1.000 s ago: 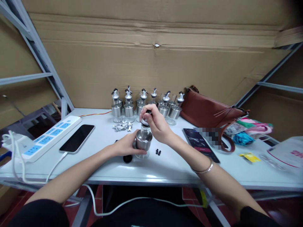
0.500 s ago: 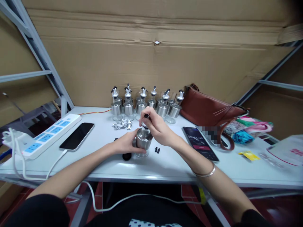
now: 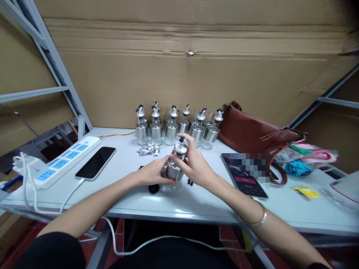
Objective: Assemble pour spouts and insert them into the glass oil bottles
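Observation:
A glass bottle with a steel sleeve (image 3: 174,170) stands near the table's front edge, its silver spout cap (image 3: 181,148) with a black tip on top. My left hand (image 3: 155,172) wraps round the bottle's body from the left. My right hand (image 3: 195,160) grips the spout cap from the right, thumb and fingers round it. Small black pieces (image 3: 190,182) lie right of the bottle, partly beside my right hand. A round black part (image 3: 153,188) lies left of its base. Silver spout pieces (image 3: 148,149) are heaped behind my left hand.
Several similar bottles (image 3: 171,131) stand in rows at the back. On the left are a power strip (image 3: 63,160) and a phone (image 3: 96,163) on a cable. A brown bag (image 3: 252,130), a tablet-like device (image 3: 241,179) and a yellow packet (image 3: 307,192) are on the right.
My right hand has shifted from over the spout's top to round its side, uncovering the silver cap. The whole view has moved slightly.

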{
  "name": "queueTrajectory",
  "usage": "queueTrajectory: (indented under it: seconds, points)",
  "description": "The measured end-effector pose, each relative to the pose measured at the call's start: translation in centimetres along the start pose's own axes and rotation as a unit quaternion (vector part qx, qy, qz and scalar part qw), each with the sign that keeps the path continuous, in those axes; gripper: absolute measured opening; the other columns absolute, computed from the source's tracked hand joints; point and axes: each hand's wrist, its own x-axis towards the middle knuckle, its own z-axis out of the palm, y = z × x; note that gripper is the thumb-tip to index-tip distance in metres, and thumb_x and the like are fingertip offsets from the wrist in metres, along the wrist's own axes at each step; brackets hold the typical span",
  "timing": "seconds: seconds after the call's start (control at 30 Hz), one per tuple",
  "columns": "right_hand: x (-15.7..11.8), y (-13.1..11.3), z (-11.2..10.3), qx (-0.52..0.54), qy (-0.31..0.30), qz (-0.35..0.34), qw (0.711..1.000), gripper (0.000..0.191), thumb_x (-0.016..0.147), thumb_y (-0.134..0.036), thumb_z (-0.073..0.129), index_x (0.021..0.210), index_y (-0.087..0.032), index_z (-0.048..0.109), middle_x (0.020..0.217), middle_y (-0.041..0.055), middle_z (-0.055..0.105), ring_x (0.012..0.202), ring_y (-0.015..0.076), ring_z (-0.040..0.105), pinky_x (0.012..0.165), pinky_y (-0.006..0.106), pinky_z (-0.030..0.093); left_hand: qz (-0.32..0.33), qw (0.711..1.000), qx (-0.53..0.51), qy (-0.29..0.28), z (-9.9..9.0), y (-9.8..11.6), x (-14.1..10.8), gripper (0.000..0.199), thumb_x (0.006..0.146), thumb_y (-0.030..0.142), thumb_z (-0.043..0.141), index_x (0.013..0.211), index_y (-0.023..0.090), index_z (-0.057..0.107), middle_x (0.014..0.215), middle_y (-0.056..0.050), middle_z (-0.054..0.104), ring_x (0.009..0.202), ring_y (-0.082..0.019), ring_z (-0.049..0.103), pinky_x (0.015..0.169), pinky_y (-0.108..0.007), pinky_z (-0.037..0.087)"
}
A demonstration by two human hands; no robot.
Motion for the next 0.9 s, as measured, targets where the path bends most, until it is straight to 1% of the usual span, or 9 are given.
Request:
queueTrajectory:
  seconds: [0.1, 0.2, 0.3, 0.4, 0.53, 0.67, 0.73, 0.8, 0.9]
  points:
    - [0.4, -0.4, -1.2, -0.018, 0.009, 0.029, 0.999, 0.051, 0.087, -0.038, 0.052, 0.129, -0.02, 0.029, 0.083, 0.0038, 0.062, 0.069, 0.0214, 0.063, 0.066, 0.036, 0.049, -0.009, 1.0, 0.005, -0.011, -0.1, 0.1, 0.0, 0.07, 0.07, 0.046, 0.074, 0.127, 0.018, 0.044, 0.114, -0.011, 0.062, 0.101, -0.028, 0.06, 0.087, -0.038, 0.047]
    - [2.1, -0.1, -2.9, -0.026, 0.084, 0.028, 0.996, 0.056, 0.085, -0.046, 0.052, 0.128, -0.018, 0.03, 0.084, 0.0064, 0.064, 0.07, 0.023, 0.063, 0.066, 0.037, 0.049, -0.017, 1.0, 0.004, -0.005, -0.2, 0.1, 0.0, 0.069, 0.075, 0.045, 0.071, 0.129, 0.018, 0.039, 0.117, -0.013, 0.059, 0.099, -0.026, 0.06, 0.087, -0.038, 0.047]
    - [4.6, 1.3, -4.5, -0.07, 0.164, 0.019, 0.984, 0.057, 0.084, -0.048, 0.051, 0.128, -0.017, 0.032, 0.081, 0.0075, 0.065, 0.072, 0.0257, 0.064, 0.07, 0.039, 0.048, -0.028, 1.0, 0.005, -0.011, -0.1, 0.0, -0.1, 0.076, 0.08, 0.037, 0.066, 0.14, 0.019, 0.023, 0.123, -0.015, 0.055, 0.103, -0.024, 0.059, 0.091, -0.039, 0.046]
    - [6.8, 3.5, -5.3, -0.145, 0.189, 0.034, 0.971, 0.056, 0.082, -0.045, 0.053, 0.128, -0.017, 0.035, 0.079, 0.009, 0.065, 0.073, 0.0289, 0.064, 0.073, 0.043, 0.047, -0.024, 0.999, 0.032, -0.035, 0.1, -0.1, -0.1, 0.069, 0.083, 0.031, 0.061, 0.141, 0.021, 0.025, 0.121, -0.012, 0.057, 0.105, -0.023, 0.058, 0.093, -0.038, 0.045]
    - [8.6, 6.6, -4.6, -0.168, 0.167, 0.067, 0.969, 0.058, 0.082, -0.039, 0.051, 0.131, -0.013, 0.033, 0.092, 0.0171, 0.067, 0.085, 0.034, 0.065, 0.079, 0.047, 0.046, -0.017, 0.997, 0.062, -0.05, 0.1, 0.0, -0.2, 0.058, 0.086, 0.029, 0.057, 0.137, 0.02, 0.033, 0.116, -0.011, 0.061, 0.106, -0.022, 0.058, 0.094, -0.037, 0.044]
    - [9.9, 8.6, -3.2, -0.121, 0.18, 0.063, 0.974, 0.058, 0.081, -0.033, 0.051, 0.132, -0.012, 0.032, 0.104, 0.0204, 0.065, 0.094, 0.034, 0.064, 0.086, 0.049, 0.045, -0.01, 0.995, 0.083, -0.056, -0.1, 0.2, -0.2, 0.054, 0.086, 0.027, 0.056, 0.135, 0.018, 0.036, 0.114, -0.011, 0.062, 0.105, -0.022, 0.058, 0.094, -0.037, 0.044]
    - [10.6, 9.2, -2.6, -0.099, 0.186, 0.058, 0.976, 0.058, 0.081, -0.031, 0.051, 0.133, -0.013, 0.033, 0.109, 0.0199, 0.064, 0.099, 0.0324, 0.063, 0.09, 0.05, 0.044, -0.009, 0.994, 0.09, -0.057, -0.1, 0.1, -0.2, 0.053, 0.087, 0.028, 0.056, 0.135, 0.018, 0.036, 0.114, -0.011, 0.062, 0.104, -0.022, 0.058, 0.093, -0.036, 0.044]
    - [10.9, 9.5, -2.1, -0.093, 0.199, 0.055, 0.974, 0.059, 0.08, -0.029, 0.052, 0.134, -0.013, 0.033, 0.119, 0.021, 0.059, 0.111, 0.0315, 0.058, 0.097, 0.051, 0.041, -0.008, 0.994, 0.093, -0.057, -0.1, 0.1, -0.2, 0.052, 0.087, 0.028, 0.055, 0.135, 0.019, 0.036, 0.114, -0.01, 0.062, 0.104, -0.022, 0.058, 0.093, -0.035, 0.044]
    - [9.8, 8.6, -1.7, -0.084, 0.23, 0.037, 0.969, 0.062, 0.079, -0.029, 0.054, 0.135, -0.013, 0.034, 0.135, 0.0215, 0.046, 0.126, 0.031, 0.046, 0.105, 0.052, 0.036, -0.007, 0.994, 0.094, -0.058, -0.1, 0.3, -0.2, 0.052, 0.088, 0.027, 0.055, 0.135, 0.018, 0.036, 0.114, -0.01, 0.062, 0.105, -0.022, 0.058, 0.093, -0.035, 0.044]
